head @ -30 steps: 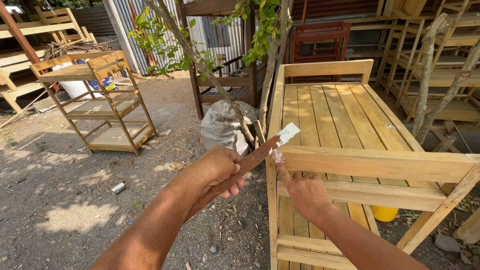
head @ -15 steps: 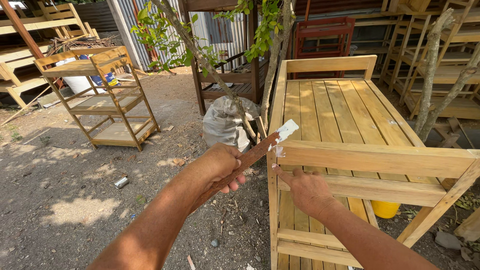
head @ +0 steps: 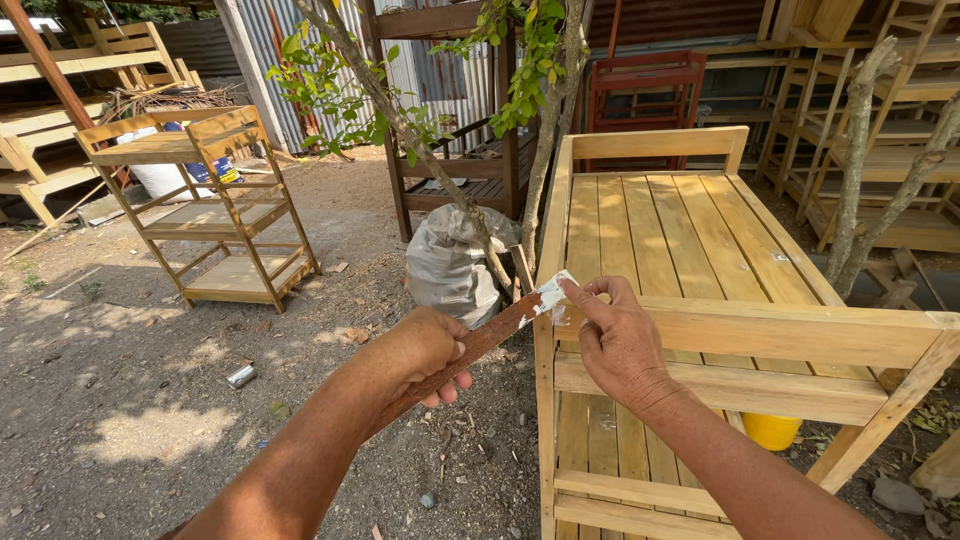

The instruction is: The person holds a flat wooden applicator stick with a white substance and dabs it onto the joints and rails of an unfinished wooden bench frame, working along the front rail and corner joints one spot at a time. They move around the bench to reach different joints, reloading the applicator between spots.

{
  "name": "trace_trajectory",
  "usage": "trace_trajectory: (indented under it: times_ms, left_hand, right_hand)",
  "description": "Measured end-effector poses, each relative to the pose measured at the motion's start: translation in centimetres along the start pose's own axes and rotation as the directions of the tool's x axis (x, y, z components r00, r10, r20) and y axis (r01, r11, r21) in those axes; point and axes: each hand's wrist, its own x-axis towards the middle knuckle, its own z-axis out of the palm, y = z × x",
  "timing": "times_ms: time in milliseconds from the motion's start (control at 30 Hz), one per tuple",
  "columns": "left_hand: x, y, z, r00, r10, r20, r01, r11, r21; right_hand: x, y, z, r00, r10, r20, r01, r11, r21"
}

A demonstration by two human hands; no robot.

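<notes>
My left hand [head: 423,352] grips a long flat rusty-brown blade [head: 478,345] whose far tip carries a smear of white filler [head: 552,293]. My right hand [head: 618,340] is raised to that tip, forefinger touching the white filler. Both hands hover at the near left corner of a pale slatted wooden table-like frame [head: 800,335], just above its top rail and corner post [head: 546,400].
A grey sack [head: 447,262] leans by a thin tree trunk [head: 420,140] to the left of the frame. A wooden shelf trolley [head: 215,215] stands on the dirt at left. A yellow bucket [head: 771,430] sits under the frame. Stacked wooden furniture lines the back.
My right hand has risen from the rail below to the blade's tip and now touches the white filler. The left hand and blade have barely moved.
</notes>
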Motion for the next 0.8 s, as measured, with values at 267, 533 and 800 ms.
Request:
trace_trajectory:
  times_ms: [267, 533, 800]
  left_hand:
    - [-0.2, -0.1, -0.1, 1.0, 0.018, 0.009, -0.018, 1.0, -0.017]
    - [-0.2, -0.1, -0.5, 1.0, 0.017, 0.01, -0.017, 1.0, -0.02]
    - [-0.4, -0.6, -1.4, 1.0, -0.005, -0.004, 0.005, 0.999, -0.038]
  right_hand:
    - [-0.6, 0.8, 0.9, 0.998, 0.022, 0.052, -0.017, 0.996, -0.092]
    - [-0.4, 1.0, 1.2, 0.998, 0.034, 0.058, -0.028, 0.995, -0.094]
    - [-1.3, 1.6, 2.1, 0.995, 0.093, 0.035, -0.095, 0.991, 0.093]
